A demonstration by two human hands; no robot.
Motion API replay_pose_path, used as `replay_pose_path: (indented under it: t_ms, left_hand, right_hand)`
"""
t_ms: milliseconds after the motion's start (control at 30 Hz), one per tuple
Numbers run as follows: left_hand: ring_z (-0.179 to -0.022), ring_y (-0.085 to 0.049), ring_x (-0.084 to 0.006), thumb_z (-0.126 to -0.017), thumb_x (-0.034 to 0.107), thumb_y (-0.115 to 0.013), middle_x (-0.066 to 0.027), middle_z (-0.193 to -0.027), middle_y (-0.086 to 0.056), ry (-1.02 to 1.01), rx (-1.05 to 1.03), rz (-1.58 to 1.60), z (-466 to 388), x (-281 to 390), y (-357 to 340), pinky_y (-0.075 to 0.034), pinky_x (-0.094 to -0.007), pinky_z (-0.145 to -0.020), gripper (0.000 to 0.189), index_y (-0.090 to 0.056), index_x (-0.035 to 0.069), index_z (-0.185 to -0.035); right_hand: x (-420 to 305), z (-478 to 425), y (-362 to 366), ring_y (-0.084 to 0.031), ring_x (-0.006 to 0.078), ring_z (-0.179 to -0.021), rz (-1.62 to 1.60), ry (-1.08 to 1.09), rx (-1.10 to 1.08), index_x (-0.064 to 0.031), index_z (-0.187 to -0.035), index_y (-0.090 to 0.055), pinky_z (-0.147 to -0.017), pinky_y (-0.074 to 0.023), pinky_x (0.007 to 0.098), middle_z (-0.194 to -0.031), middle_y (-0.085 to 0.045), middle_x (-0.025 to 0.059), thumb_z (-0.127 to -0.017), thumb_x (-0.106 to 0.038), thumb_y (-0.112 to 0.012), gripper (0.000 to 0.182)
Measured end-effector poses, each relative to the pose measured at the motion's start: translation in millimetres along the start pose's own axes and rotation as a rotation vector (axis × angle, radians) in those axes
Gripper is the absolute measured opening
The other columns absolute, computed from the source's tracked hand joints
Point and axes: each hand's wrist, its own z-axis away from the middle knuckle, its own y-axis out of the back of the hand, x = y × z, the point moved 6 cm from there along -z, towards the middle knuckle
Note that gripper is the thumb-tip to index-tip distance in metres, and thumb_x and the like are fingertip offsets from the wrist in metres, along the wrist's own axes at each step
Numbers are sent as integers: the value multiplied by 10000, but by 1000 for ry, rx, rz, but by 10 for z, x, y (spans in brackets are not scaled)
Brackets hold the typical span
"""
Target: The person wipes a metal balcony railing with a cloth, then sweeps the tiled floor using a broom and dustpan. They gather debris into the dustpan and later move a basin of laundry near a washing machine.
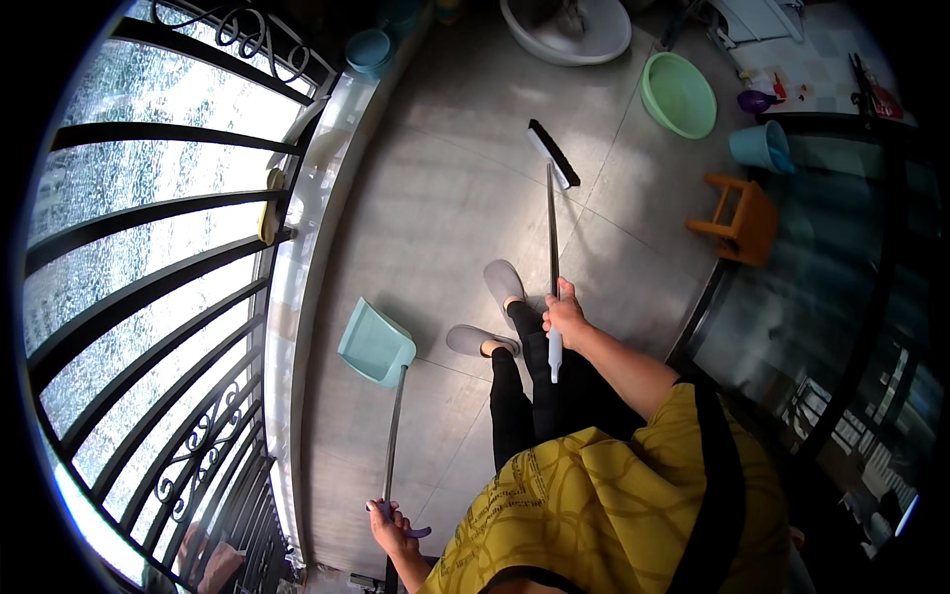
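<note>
My right hand [565, 315] grips the light grey handle of a broom [552, 223]. The broom's head [553, 154], white with dark bristles, lies against the tiled floor ahead of my feet. At the lower left, my left hand [393, 526] holds the purple grip of a long-handled dustpan [378, 343]. Its pan is pale teal and hangs over or rests on the floor; which one is hard to tell. I see no debris in the pan. Grey slippers [505, 284] are on my feet, between the two tools.
Black metal railings [156, 252] and a tiled ledge [286, 297] run along the left. A white basin [568, 37], a green basin [678, 95], a blue bucket [758, 147] and an orange stool [742, 221] stand ahead and to the right. Dark glass doors [824, 282] border the right side.
</note>
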Motion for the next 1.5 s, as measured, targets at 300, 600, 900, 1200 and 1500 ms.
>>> replay_pose_path:
  t_ms: [300, 600, 900, 1200, 1500]
  left_hand:
    - [-410, -310, -55, -886, 432, -456, -40, -715, -484, -24, -71, -4, -7, 76, -439, -238, -187, -342, 317, -470, 116, -910]
    - [-398, -294, -47, -895, 412, -452, -38, -716, -492, -26, -56, 62, 317, 112, -1040, -233, -175, -332, 285, -478, 130, -916]
    - [-404, -307, -52, -897, 408, -447, -38, -720, -479, 28, 32, 16, 594, 188, -1781, -229, -180, -339, 286, -464, 123, -906]
    - [-387, -296, -49, -890, 406, -467, -50, -708, -512, 40, -31, 79, 520, 64, -1838, -215, -184, -330, 311, -478, 98, -931]
    - [-392, -289, -52, -885, 411, -468, -50, -718, -516, 61, -41, 84, 611, -58, -1747, -219, -185, -338, 306, -476, 110, -939]
  right_hand:
    - [-489, 626, 637, -392, 115, -388, 49, 189, 35, -227, -1310, -290, -340, -337, 284, -569, -437, 21, -885, -176, -460, 461]
    - [-2177, -955, 1257, -396, 130, -402, -157, 267, 189, -195, -1269, -291, -346, -341, 286, -578, -408, 43, -861, -114, -428, 438]
    - [-1605, -361, 128, -396, 139, -417, 76, -4, -47, -297, -1276, -201, -367, -340, 306, -605, -411, 44, -905, -181, -406, 440]
    - [-1407, 479, 117, -396, 114, -403, 310, 90, -199, -219, -1308, -287, -351, -355, 292, -569, -426, 17, -882, -167, -456, 461]
    - [-2798, -497, 68, -431, 142, -433, 349, 306, -64, -178, -1336, -222, -379, -369, 319, -629, -462, 45, -891, -161, -429, 491]
